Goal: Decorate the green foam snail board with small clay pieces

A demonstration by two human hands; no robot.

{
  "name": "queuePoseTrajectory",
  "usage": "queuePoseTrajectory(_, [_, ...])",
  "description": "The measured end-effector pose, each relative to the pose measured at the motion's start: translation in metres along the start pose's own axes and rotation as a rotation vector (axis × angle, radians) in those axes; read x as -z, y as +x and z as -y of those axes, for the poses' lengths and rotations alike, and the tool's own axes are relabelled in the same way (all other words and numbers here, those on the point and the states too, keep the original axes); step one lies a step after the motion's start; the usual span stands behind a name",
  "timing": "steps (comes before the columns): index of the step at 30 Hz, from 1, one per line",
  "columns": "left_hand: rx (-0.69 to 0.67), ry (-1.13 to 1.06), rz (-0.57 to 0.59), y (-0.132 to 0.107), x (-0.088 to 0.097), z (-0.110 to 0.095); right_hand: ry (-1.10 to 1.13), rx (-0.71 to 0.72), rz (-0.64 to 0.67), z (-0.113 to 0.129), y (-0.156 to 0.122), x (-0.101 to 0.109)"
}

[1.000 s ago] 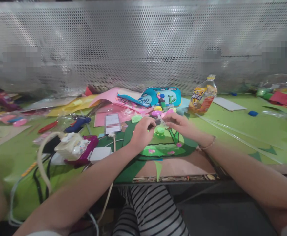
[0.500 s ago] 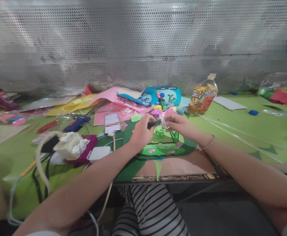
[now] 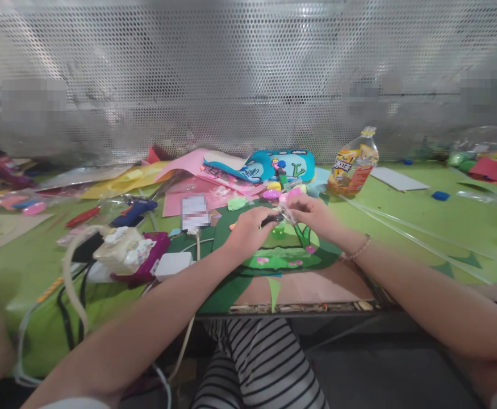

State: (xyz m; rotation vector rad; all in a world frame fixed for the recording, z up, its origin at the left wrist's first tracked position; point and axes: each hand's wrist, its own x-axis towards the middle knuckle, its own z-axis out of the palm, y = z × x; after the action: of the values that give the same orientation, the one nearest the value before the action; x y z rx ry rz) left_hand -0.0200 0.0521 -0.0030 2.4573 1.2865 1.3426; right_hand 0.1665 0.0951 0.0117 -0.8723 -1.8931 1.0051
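My left hand [image 3: 247, 228] is closed around a small black lump [image 3: 272, 218], which looks like soft clay. Clear plastic film [image 3: 288, 213] stretches from the lump to my right hand [image 3: 314, 215], whose fingers pinch it. Both hands are above a green craft picture [image 3: 274, 253] with pink flowers and leaves in relief, and they hide part of its top. Light green clay [image 3: 237, 203] and a purple clay piece [image 3: 271, 194] lie just beyond my hands.
A snack-labelled bottle [image 3: 353, 162] stands behind on the right. On the left are a power strip [image 3: 122, 253] with cables, a white adapter [image 3: 174, 267] and a blue glue gun [image 3: 135, 213]. Blue craft pieces [image 3: 303, 166] and pink sheets [image 3: 182, 196] lie at the back, before a perforated metal panel [image 3: 248, 74].
My left hand has turned a little, so less of the black lump shows. My right hand has shifted slightly, and the plastic film is drawn lower between the hands.
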Motion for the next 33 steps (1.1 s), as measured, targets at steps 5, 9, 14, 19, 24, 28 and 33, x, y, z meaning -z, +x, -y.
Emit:
queuePoseTrajectory(5, [0.018,0.016,0.000,-0.001,-0.001,0.002,-0.131,0.029,0.063,-0.003,0.000,0.002])
queuePoseTrajectory(9, [0.032,0.021,-0.007,0.000,0.000,0.002,-0.209,0.060,0.028,-0.003,0.000,-0.001])
queuePoseTrajectory(14, [0.042,0.011,0.003,0.000,-0.002,0.004,-0.201,0.070,0.018,-0.004,-0.001,-0.006])
queuePoseTrajectory(19, [0.041,0.000,0.040,-0.001,-0.004,0.005,-0.269,0.140,0.063,-0.004,-0.003,-0.007])
queuePoseTrajectory(24, [0.053,-0.030,0.048,-0.001,-0.001,-0.001,-0.257,0.147,0.122,-0.004,-0.001,-0.006])
queuePoseTrajectory(28, [0.116,-0.051,-0.008,0.001,0.004,-0.003,-0.270,0.105,-0.035,-0.006,0.002,-0.001])
queuePoseTrajectory(33, [0.209,-0.087,-0.059,0.002,0.007,-0.002,-0.185,0.029,-0.066,-0.002,0.003,0.008])
